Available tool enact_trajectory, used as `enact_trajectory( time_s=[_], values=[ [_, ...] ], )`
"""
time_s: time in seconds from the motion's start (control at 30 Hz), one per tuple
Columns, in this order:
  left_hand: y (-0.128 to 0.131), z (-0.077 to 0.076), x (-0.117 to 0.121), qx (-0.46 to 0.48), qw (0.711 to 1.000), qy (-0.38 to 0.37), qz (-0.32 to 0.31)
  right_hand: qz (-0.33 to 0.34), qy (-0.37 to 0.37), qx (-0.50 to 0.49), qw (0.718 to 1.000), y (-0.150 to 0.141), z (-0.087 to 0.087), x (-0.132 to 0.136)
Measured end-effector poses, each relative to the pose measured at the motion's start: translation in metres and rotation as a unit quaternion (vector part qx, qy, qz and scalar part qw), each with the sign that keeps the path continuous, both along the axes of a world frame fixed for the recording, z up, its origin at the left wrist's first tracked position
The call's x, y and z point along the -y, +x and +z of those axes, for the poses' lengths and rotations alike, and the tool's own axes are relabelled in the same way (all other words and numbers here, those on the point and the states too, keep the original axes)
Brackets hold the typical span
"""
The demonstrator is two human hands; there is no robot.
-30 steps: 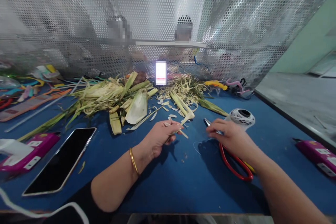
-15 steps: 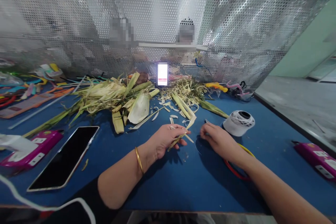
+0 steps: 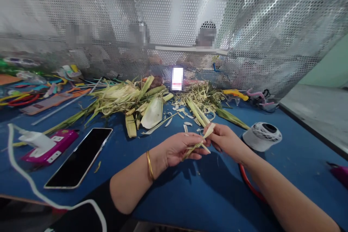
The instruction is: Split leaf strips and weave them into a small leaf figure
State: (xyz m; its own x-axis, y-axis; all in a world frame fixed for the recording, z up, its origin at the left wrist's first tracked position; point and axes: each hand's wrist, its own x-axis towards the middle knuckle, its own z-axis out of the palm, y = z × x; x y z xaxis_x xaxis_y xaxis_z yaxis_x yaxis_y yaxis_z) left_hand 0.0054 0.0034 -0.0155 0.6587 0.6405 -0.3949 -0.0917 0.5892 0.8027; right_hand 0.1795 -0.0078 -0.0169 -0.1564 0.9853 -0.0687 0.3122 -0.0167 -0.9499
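Note:
My left hand [image 3: 182, 149] pinches a small bundle of dry, yellow-green plant strips [image 3: 192, 148], husk-like and crossed over one another. From its top a pale flat strip [image 3: 208, 130] leans up to the right. My right hand [image 3: 227, 140] is closed at that strip's upper end, fingertips together and close to the left hand's. Whether it holds anything besides the strip is hidden. Right of it stands a spool of white thread [image 3: 261, 137]. A curved red handle [image 3: 248, 181] lies partly under my right forearm. Small pale scraps [image 3: 187, 124] lie just beyond my hands.
Behind lie a heap of husk-like leaves [image 3: 116, 96] and a pile of fine shreds [image 3: 203, 96]. At left are a phone [image 3: 78, 159], a purple power strip [image 3: 62, 145] and a white cable [image 3: 24, 175]. A perforated metal screen [image 3: 174, 14] closes off the table's back, with people beyond it.
My right hand has moved left to the bundle and closed on the pale strip's end. My left hand keeps the bundle. The whole view has shifted slightly as the head turned left.

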Motion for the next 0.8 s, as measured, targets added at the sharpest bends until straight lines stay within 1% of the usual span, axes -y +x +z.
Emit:
enact_trajectory(
  time_s=[0.07, 0.13, 0.2, 0.23, 0.3, 0.37, 0.43, 0.5, 0.6, 0.7, 0.73, 0.77, 0.8],
  values=[
    [0.002, 0.0, 0.001, -0.021, 0.999, 0.024, 0.02, -0.003, 0.005, -0.017, 1.0, 0.002, -0.002, 0.002],
    [0.004, 0.0, 0.001, -0.041, 0.996, 0.055, 0.053, 0.005, -0.006, -0.014, 1.0, 0.006, -0.002, 0.003],
    [0.005, 0.0, 0.001, -0.058, 0.991, 0.085, 0.09, 0.024, -0.013, 0.031, 0.999, 0.01, -0.002, 0.004],
    [0.006, 0.0, 0.001, -0.067, 0.987, 0.095, 0.107, 0.034, -0.003, 0.065, 0.997, 0.012, -0.001, 0.005],
    [0.007, 0.0, 0.0, -0.084, 0.981, 0.108, 0.135, 0.048, 0.048, 0.141, 0.988, 0.014, -0.001, 0.006],
    [0.007, -0.001, -0.001, -0.098, 0.975, 0.119, 0.159, 0.051, 0.108, 0.209, 0.971, 0.015, 0.0, 0.009],
    [0.008, -0.001, -0.001, -0.109, 0.971, 0.133, 0.168, 0.05, 0.154, 0.254, 0.954, 0.014, 0.002, 0.014],
    [0.009, -0.001, -0.001, -0.125, 0.965, 0.154, 0.169, 0.057, 0.204, 0.274, 0.938, 0.013, 0.004, 0.017],
    [0.01, -0.002, 0.001, -0.164, 0.957, 0.189, 0.149, 0.08, 0.286, 0.293, 0.909, 0.011, 0.007, 0.021],
    [0.009, -0.003, 0.003, -0.201, 0.948, 0.233, 0.08, 0.106, 0.335, 0.338, 0.873, 0.012, 0.009, 0.021],
    [0.008, -0.004, 0.004, -0.205, 0.947, 0.242, 0.047, 0.115, 0.34, 0.347, 0.866, 0.013, 0.008, 0.02],
    [0.007, -0.005, 0.004, -0.204, 0.948, 0.246, 0.011, 0.124, 0.337, 0.347, 0.867, 0.014, 0.008, 0.02],
    [0.006, -0.005, 0.004, -0.196, 0.95, 0.242, -0.022, 0.13, 0.325, 0.337, 0.874, 0.014, 0.008, 0.019]
  ],
)
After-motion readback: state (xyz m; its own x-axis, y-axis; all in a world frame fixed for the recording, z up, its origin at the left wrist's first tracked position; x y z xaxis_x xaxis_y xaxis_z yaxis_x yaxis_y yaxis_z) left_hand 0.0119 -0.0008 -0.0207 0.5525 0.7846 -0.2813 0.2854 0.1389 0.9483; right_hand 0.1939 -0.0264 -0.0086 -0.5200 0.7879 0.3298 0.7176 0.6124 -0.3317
